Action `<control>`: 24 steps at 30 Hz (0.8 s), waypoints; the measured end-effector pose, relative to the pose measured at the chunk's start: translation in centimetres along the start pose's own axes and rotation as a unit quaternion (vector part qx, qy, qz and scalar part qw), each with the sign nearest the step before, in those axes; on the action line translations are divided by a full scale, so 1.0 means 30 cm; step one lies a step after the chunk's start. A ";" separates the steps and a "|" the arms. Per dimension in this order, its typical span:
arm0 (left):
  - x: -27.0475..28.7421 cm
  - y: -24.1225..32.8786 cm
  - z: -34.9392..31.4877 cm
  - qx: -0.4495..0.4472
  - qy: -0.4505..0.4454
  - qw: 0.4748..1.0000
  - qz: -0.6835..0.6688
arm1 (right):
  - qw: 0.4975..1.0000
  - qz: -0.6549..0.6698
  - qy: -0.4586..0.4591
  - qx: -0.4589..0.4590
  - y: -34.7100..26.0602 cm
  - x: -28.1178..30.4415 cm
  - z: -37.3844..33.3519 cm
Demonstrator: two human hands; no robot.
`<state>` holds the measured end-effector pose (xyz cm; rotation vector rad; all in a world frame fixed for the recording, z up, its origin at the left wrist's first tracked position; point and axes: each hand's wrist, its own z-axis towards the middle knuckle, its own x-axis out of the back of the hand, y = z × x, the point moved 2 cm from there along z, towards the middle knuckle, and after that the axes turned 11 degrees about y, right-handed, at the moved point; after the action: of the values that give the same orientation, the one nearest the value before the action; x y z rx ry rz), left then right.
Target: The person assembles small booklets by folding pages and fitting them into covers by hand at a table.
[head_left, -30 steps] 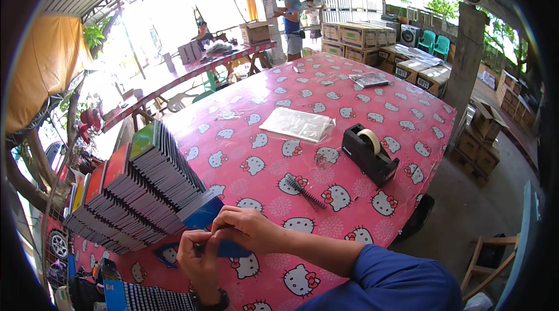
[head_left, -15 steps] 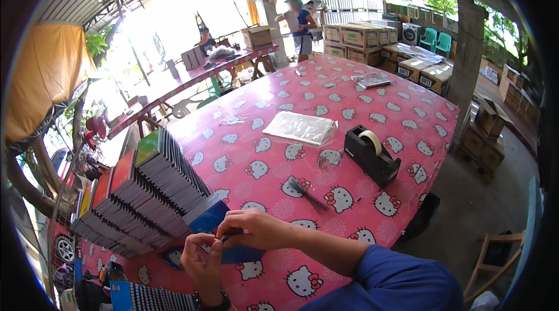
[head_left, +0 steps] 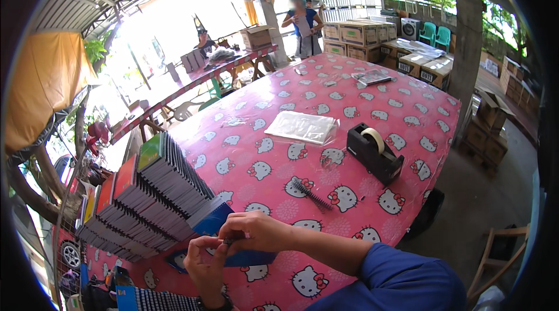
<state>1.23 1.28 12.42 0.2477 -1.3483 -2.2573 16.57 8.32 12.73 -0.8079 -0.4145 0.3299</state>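
Surface (head_left: 402, 107): long, covered in a pink oilcloth printed with white cartoon cats. Lying on it: a leaning row of dark-edged booklets (head_left: 145, 194) at the near left; a black spiral binding coil (head_left: 310, 194) near the middle; a black tape dispenser (head_left: 375, 152) to its right; a stack of clear plastic sleeves (head_left: 303, 127) beyond; a small packet (head_left: 372, 77) at the far end.

tape dispenser (head_left: 375, 153) right of booklet stack (head_left: 151, 194)

Pink bench (head_left: 407, 107) cloth patterned with white cartoon cats and red bows, black tape dispenser (head_left: 374, 153) with pale tape roll, black spiral binding coil (head_left: 310, 194), clear plastic sleeves (head_left: 303, 127), blue booklet (head_left: 244, 256) under the hands, blue sleeve (head_left: 396, 279), brown cardboard boxes (head_left: 358, 33), teal chairs (head_left: 435, 34)
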 end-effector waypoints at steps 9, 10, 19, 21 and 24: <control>-0.009 -0.033 -0.006 -0.047 -0.004 0.997 -0.059 | 1.000 -0.009 0.016 0.007 -0.002 0.000 0.003; -0.006 -0.042 -0.006 -0.060 -0.016 0.997 -0.055 | 1.000 0.001 0.017 0.005 -0.005 0.000 0.004; 0.002 -0.041 -0.009 -0.053 -0.001 0.997 -0.055 | 0.999 0.035 0.008 0.011 -0.016 0.016 0.006; -0.008 -0.026 -0.009 -0.073 -0.007 0.996 -0.054 | 0.999 0.037 0.013 0.018 -0.019 0.018 0.005; -0.013 -0.005 -0.010 -0.080 -0.013 0.995 -0.054 | 0.999 0.043 0.011 0.006 -0.017 0.019 0.005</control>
<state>1.63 1.29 12.11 0.2416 -1.1838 -2.4524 17.06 8.33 13.34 -0.8176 -0.3576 0.4020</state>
